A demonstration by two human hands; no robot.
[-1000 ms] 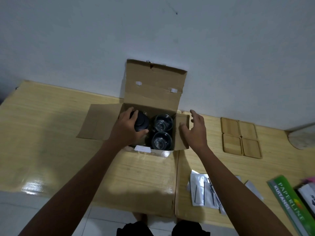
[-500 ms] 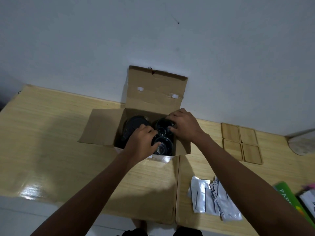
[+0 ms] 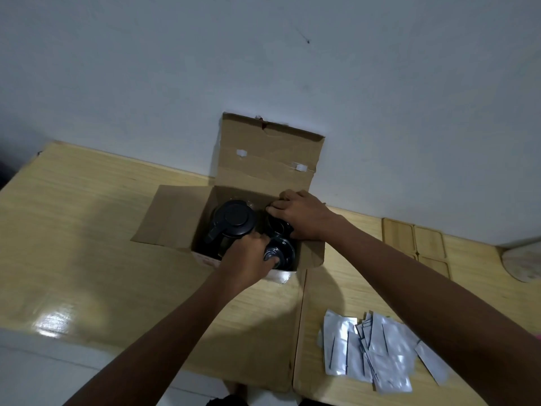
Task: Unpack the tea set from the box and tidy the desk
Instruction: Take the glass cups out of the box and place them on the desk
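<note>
An open cardboard box (image 3: 172,218) stands on the wooden desk (image 3: 87,224) against the wall, its flaps spread. Inside on the left sits a teapot with a black lid (image 3: 232,219). Two glass cups fill the right half. My left hand (image 3: 248,259) is wrapped around the near glass cup (image 3: 282,253). My right hand (image 3: 298,213) reaches into the box and grips the far glass cup (image 3: 276,225), which it mostly hides.
Several wooden coasters (image 3: 415,244) lie on the desk right of the box. A pile of silver sachets (image 3: 374,353) lies near the front edge on the right. A pale round object (image 3: 524,262) sits at the far right. The white wall is right behind the box.
My left hand left the teapot lid and closed on the near cup. My right hand moved from beside the box into it and onto the far cup.
</note>
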